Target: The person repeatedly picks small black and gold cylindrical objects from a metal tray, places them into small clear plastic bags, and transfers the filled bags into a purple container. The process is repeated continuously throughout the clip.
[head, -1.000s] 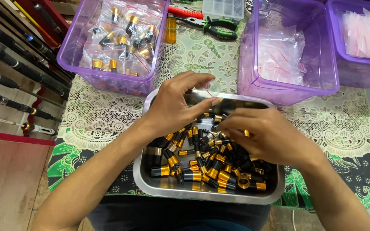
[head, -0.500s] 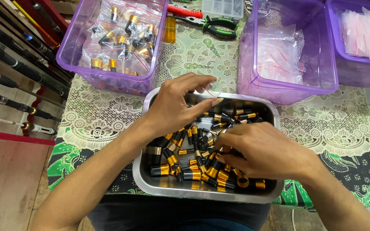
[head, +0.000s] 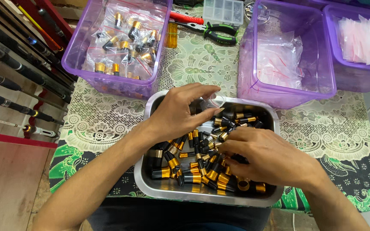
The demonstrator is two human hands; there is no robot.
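- While we look down over the steel tray (head: 150, 188), we see it heaped with small black-and-gold parts (head: 198, 164), lying every way.
- Our left hand (head: 180, 113) hovers over the tray's far left corner, fingers curled and narrow, the thumb and fingertips pinching a small clear plastic bag (head: 214, 101) at the tray's far rim.
- That bag sits just past the fingertips, above the pile; we cannot tell whether anything is inside it.
- Our right hand (head: 268, 158) lies palm down on the right half of the pile, fingers bunched close together and pressed among the parts, the tips pointing left toward the middle of the tray.
- Whether those fingers grip one part we cannot tell; the hand covers them.
- Behind the tray on the left stands a purple bin (head: 78, 68) of bagged black-and-gold parts; on the right a second purple bin (head: 253, 92) holds clear bags.
- Between the bins, green-handled pliers (head: 217, 32) lie on the lace tablecloth (head: 103, 119).
- Dark rods (head: 18, 68) lie along the left edge.
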